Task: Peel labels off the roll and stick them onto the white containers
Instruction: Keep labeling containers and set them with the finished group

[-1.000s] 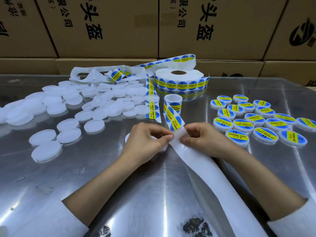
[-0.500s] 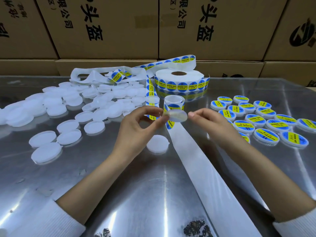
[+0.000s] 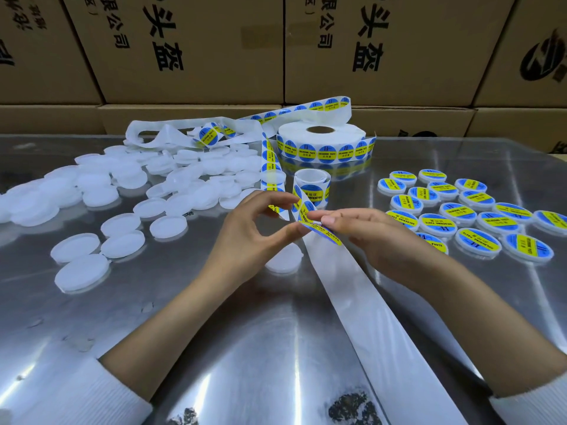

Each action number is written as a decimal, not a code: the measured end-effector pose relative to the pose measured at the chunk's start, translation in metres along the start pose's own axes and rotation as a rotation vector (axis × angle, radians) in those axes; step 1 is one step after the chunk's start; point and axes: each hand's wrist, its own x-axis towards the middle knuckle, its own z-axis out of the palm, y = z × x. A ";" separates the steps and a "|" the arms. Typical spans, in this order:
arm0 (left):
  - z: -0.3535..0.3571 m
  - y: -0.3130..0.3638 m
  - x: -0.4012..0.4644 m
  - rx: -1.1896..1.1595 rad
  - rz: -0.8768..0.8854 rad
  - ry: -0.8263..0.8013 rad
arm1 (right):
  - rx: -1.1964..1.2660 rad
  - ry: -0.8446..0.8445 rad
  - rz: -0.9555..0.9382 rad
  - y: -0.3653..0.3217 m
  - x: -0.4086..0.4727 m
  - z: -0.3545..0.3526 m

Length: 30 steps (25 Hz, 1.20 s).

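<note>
Right now the round blue-and-yellow peeled label (image 3: 322, 230) sits in the air between the two hands, just above and slightly right of the one bare white round plastic container (image 3: 283, 259) lying on the shiny metal table (image 3: 214, 348). The left hand (image 3: 248, 237) has its thumb and forefinger curled into a ring, and the tips meet at the label's left edge, so it appears to pinch the label there. The right hand (image 3: 371, 237) reaches in from the right with fingers nearly straight, the fingertips (image 3: 326, 220) resting on the label's top side; whether its thumb presses from below is hidden.

What matters for the coming move is that the bare container lies directly below and a little toward the near-left of the label, partly hidden behind the left hand's heel. The label is tilted, its right edge lower, so I judge it must be levelled and brought straight down. The left hand is nearer the container.

Just right of the container the long white backing strip (image 3: 368, 317) runs from the fingers toward the near right. Further off stands the white label roll (image 3: 320, 145); plain white containers (image 3: 122, 237) spread on the left, labelled containers (image 3: 478, 240) on the right. Brown cardboard boxes (image 3: 190, 50) line the far side.
</note>
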 end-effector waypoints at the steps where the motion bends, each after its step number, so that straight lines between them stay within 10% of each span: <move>1: -0.001 -0.001 0.001 0.015 0.003 -0.011 | 0.008 0.002 0.001 0.001 0.000 0.000; 10: -0.015 -0.022 0.003 0.692 -0.200 -0.405 | -0.018 0.342 0.012 0.004 0.003 -0.011; 17: -0.008 -0.012 0.000 0.447 0.108 -0.032 | 0.045 0.293 -0.017 0.004 0.001 -0.001; 30: 0.001 0.013 -0.006 0.462 0.314 -0.027 | -0.033 0.176 0.077 0.001 -0.004 0.007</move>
